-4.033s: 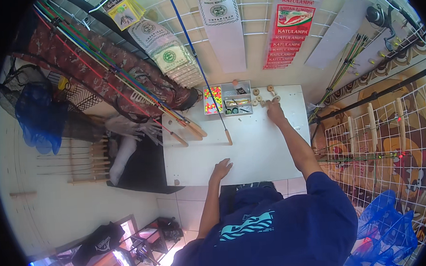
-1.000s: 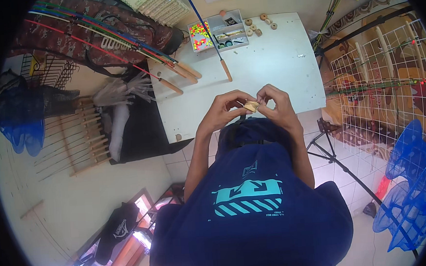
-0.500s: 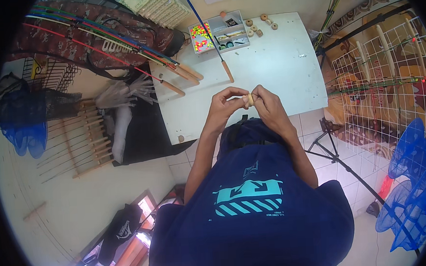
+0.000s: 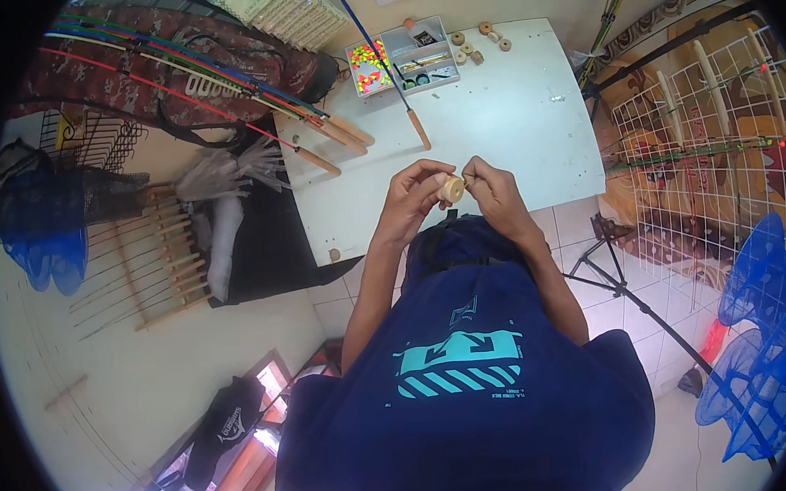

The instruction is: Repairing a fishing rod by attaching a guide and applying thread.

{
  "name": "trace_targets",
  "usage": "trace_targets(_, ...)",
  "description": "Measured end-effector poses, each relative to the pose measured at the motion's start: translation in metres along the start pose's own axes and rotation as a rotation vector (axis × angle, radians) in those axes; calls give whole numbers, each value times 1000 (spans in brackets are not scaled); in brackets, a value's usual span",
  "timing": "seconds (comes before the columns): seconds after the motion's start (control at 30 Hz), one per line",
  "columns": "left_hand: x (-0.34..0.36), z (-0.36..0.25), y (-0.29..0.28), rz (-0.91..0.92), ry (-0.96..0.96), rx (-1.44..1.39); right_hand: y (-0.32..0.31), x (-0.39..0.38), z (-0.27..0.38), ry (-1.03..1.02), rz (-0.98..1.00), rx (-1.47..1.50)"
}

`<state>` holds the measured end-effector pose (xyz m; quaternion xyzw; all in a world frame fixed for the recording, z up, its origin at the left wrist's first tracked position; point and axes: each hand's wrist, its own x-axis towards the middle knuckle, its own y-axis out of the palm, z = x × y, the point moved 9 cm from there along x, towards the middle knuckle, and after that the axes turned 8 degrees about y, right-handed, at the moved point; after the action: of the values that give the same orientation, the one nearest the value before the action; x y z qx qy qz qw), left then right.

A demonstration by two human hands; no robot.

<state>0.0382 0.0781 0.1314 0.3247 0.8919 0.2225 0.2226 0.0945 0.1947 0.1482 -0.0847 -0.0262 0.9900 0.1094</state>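
"In the upper left of the frame, what was there?"

"A camouflage-patterned bag (image 4: 287, 58), its contents hidden. Several thin rods (image 4: 347, 133) slanted across it, and their lower ends came over the left part of a white table (image 4: 503, 126)."

"And at the upper middle?"

"A pale divided box (image 4: 397, 44) stood on the table. Its left compartment held many small red and yellow pieces (image 4: 367, 65). On its right side, the upper compartment held a dark packet (image 4: 423, 37), the one below it some thin golden strips (image 4: 422, 64), and the lowest a few dark round items (image 4: 421, 79), too small to make out. A wooden-handled blue rod (image 4: 418, 129) crossed in front of the box."

"What about the hands, in the middle of the frame?"

"The left hand (image 4: 411, 197) gripped a wooden spool (image 4: 453, 189) between thumb and fingers, with one round end facing up and its centre hole showing."

"And the right hand (image 4: 495, 191)?"

"It was just beside the spool, its fingers curled closed. I couldn't tell whether they pinched anything or touched the spool."

"Anything farther over?"

"Several similar spools (image 4: 504, 45) lay loose on the table, just right of the box. At the right of the frame there was a white wire grid (image 4: 700, 119), with blue nets (image 4: 775, 312) below it."
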Motion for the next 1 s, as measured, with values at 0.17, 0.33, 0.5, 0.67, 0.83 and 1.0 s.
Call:
trace_targets(0.17,2,1,-3,-9,-7,125,-12,-10,37,-407,-198,-330)
trace_targets(0.33,3,4,-18,-109,-28,82,-12,-24,59,-570,-228,-448)
trace_targets(0.5,3,-10,-31,-216,115,57,-17,-13,40,-515,-231,-351)
trace_targets(0.67,-4,-37,-20,-200,269,14,-45,39,-92,155,-127,-362)
trace_targets(0.83,-4,-43,-19,-179,335,72,-57,63,-171,267,-115,-469)
trace_targets(1.0,-5,-53,-8,-180,383,186,-51,64,-155,-73,-231,-861)
